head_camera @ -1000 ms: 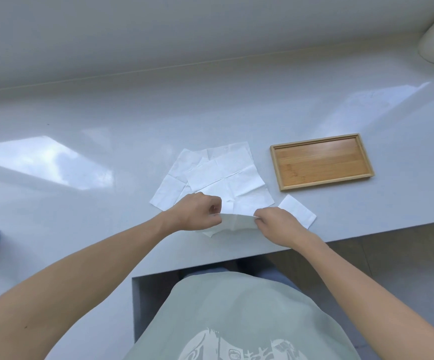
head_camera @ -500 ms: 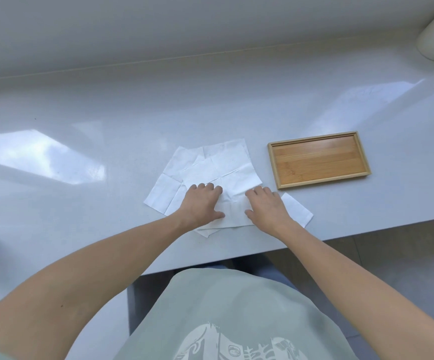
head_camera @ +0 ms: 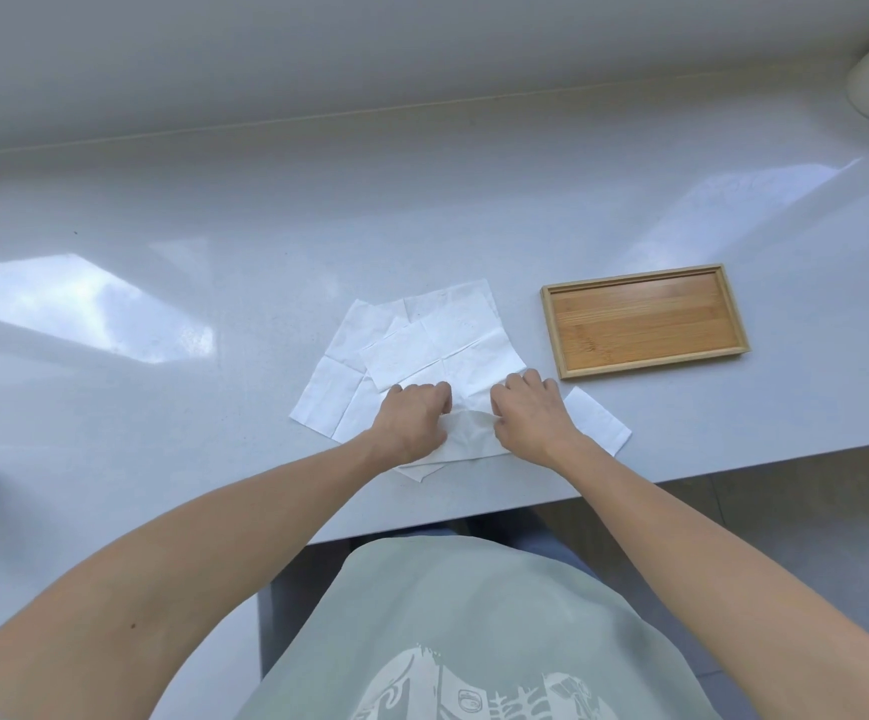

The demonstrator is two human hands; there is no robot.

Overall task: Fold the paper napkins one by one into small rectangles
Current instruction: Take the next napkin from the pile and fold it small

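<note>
Top paper napkin [head_camera: 466, 433] half-folded near the counter's [head_camera: 214, 241] front edge, atop a fanned pile of napkins [head_camera: 422, 335], left hand [head_camera: 414, 420] and right hand [head_camera: 528, 415] fingers curled, pressing its fold, folded napkin [head_camera: 598, 420] just right, wooden tray [head_camera: 645, 322] beyond.

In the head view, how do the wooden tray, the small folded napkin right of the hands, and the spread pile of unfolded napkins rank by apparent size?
1. Spread pile of unfolded napkins, partly hidden by the hands
2. Wooden tray
3. Small folded napkin
</note>
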